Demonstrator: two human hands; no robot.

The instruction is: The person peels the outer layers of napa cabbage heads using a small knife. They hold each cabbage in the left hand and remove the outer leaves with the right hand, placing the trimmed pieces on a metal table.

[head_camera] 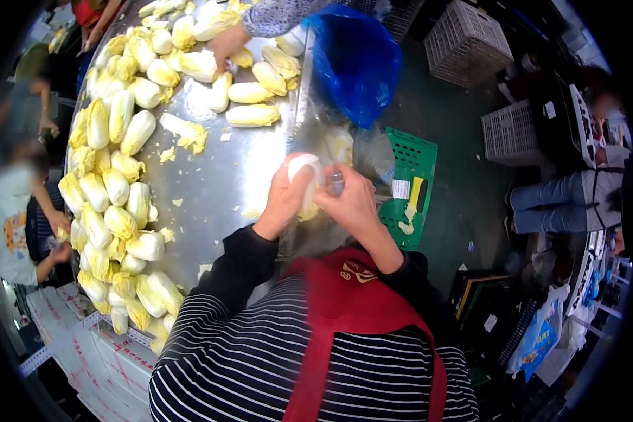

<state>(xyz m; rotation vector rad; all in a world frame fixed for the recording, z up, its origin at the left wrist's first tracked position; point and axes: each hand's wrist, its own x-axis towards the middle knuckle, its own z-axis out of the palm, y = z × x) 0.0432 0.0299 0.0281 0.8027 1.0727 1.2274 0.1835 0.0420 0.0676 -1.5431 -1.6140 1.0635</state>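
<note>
My left hand grips a small napa cabbage, its white base turned up and a bit of yellow leaf showing below. My right hand is close beside it, closed around the grey handle of a small tool, which looks like a thin-bladed knife. Both hands are over the near edge of a metal table. Beyond them, pale leaves lie in a clear plastic bag. Many more napa cabbages are heaped along the table's left side.
Across the table, another person's hand reaches among cabbages. A blue plastic bag hangs at the table's right edge. Below it is a green plastic crate with a yellow-and-black object. White crates stand right; cartons lie lower left.
</note>
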